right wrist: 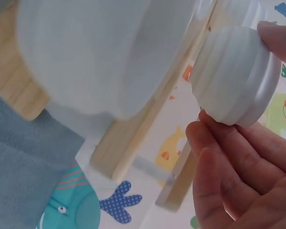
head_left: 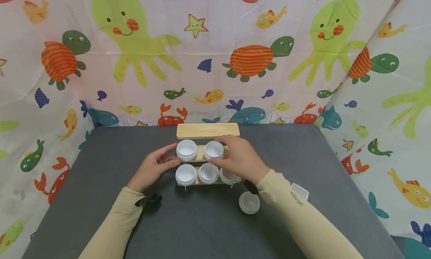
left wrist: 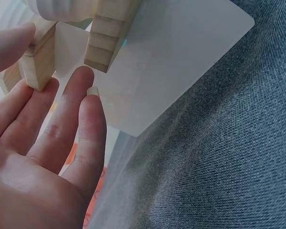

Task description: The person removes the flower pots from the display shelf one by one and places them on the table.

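At ctr of grey table, L hand is at L end of wooden rack. Head view hides most of this grip; L wrist view shows it: thumb on one side of a bar end, two fingertips on the opposite side, bar pinched between. Remaining two fingers extended near a second bar; contact can't be confirmed. Pale flat panel shows plainly only in L wrist view.

Next R: back-L cup on upper tier, beside L fingertips. Front tier carries three front cups, R-most partly behind R hand. Wooden plank at rear.

R hand clamps held cup, i.e. between thumb and fingertips, at upper tier, R of back-L cup. R wrist view adds fingertips on far side of cup from thumb, not visible from head. Whether cup is seated: can't tell.

Farther R, on table: loose cup, near R wrist; white dish, partly hidden by R sleeve.
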{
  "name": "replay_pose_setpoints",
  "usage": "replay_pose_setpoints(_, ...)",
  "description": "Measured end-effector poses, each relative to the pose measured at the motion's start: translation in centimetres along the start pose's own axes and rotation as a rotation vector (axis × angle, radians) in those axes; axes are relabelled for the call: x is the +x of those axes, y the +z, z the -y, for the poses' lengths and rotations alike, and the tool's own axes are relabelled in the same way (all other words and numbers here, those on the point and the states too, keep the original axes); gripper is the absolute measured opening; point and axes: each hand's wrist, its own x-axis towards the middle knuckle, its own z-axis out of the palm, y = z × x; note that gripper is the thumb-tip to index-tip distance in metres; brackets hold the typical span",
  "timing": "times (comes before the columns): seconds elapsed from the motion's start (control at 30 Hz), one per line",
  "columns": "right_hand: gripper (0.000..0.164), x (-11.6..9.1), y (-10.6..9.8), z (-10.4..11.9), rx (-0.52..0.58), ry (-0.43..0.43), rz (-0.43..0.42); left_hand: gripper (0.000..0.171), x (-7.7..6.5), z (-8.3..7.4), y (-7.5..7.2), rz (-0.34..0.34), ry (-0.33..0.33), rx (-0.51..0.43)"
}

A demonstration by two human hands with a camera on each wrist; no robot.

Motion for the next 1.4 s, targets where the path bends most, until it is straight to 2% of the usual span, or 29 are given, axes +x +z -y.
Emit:
replay_pose_setpoints(0.17, 0.064, -1.4, -0.9, -0.7, 0.004, -0.007, -0.036, 0.07, 0.0, -0.1, -0.2, -0.005, 0.0, 0.013)
replay_pose_setpoints(0.4, 0.066, -4.2, -2.2, -1.7, -0.03, -0.039, -0.13, 0.071, 0.0, -0.1, -0.7, -0.018, 0.009, 0.048)
replay_pose_setpoints(0.6, 0.064, -6.8, -2.7, -2.8, -0.041, -0.005, -0.168, 0.071, -0.1, 0.0, -1.1, -0.022, 0.019, 0.036)
replay_pose_setpoints(1.07, 0.06, -13.6, -1.8, -5.4, -0.037, 0.157, -0.194, 0.071, 0.1, 0.2, -0.4, -0.006, 0.004, 0.025)
replay_pose_setpoints(1.4, 0.063, -16.7, -0.8, -7.0, -0.094, 0.174, -0.227, 0.071, 0.1, 0.2, 0.1, 0.008, -0.002, 0.02)
